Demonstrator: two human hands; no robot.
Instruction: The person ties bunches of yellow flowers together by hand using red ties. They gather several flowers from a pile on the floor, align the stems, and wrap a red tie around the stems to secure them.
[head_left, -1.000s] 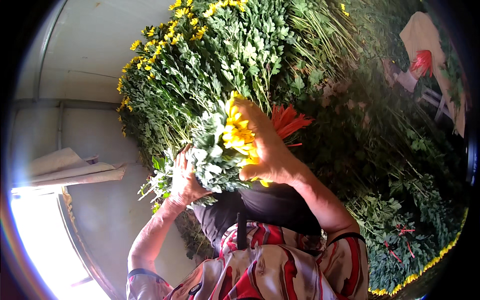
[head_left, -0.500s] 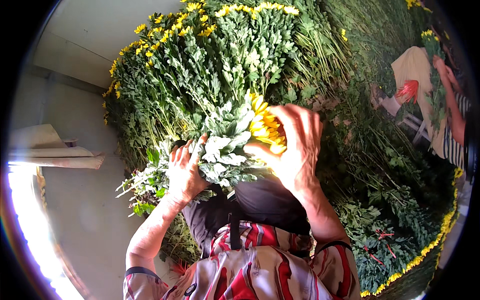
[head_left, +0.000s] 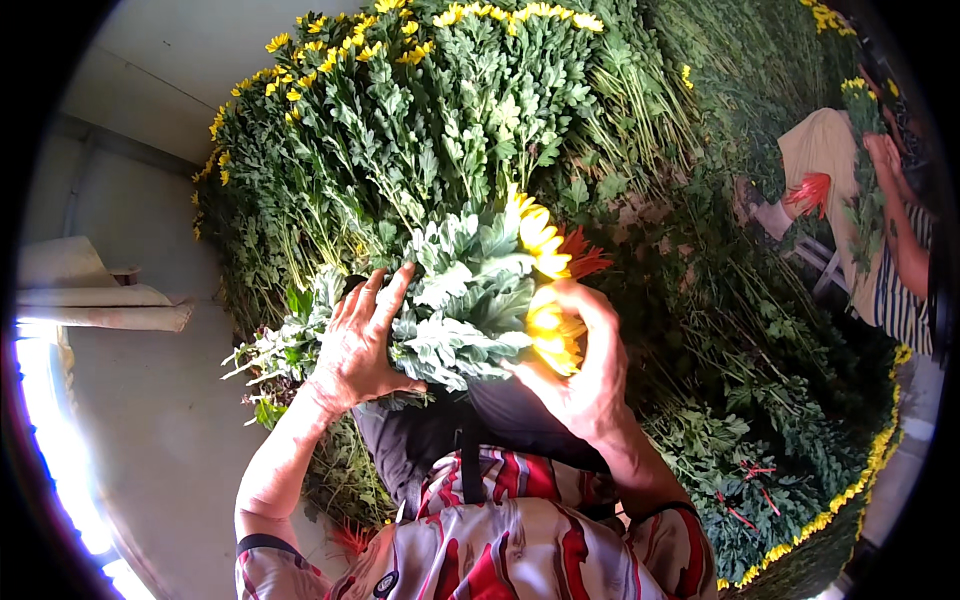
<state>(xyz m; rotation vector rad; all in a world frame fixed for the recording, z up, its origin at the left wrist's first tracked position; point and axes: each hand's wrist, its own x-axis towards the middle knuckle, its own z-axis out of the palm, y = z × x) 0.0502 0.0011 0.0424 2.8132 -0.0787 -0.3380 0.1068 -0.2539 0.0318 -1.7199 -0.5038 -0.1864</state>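
Bouquet of silvery foliage (head_left: 465, 300) and yellow daisies (head_left: 545, 290) — left hand (head_left: 355, 345) grip clamped on foliage, right hand (head_left: 580, 375) grip clamped on blooms; stacked yellow chrysanthemum bunches (head_left: 420, 110) just behind.

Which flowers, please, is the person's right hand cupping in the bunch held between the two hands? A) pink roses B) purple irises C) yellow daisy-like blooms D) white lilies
C: the right hand curls around yellow daisy-like blooms at the edge of the bunch, while the left hand presses on the silvery-green foliage beside them.
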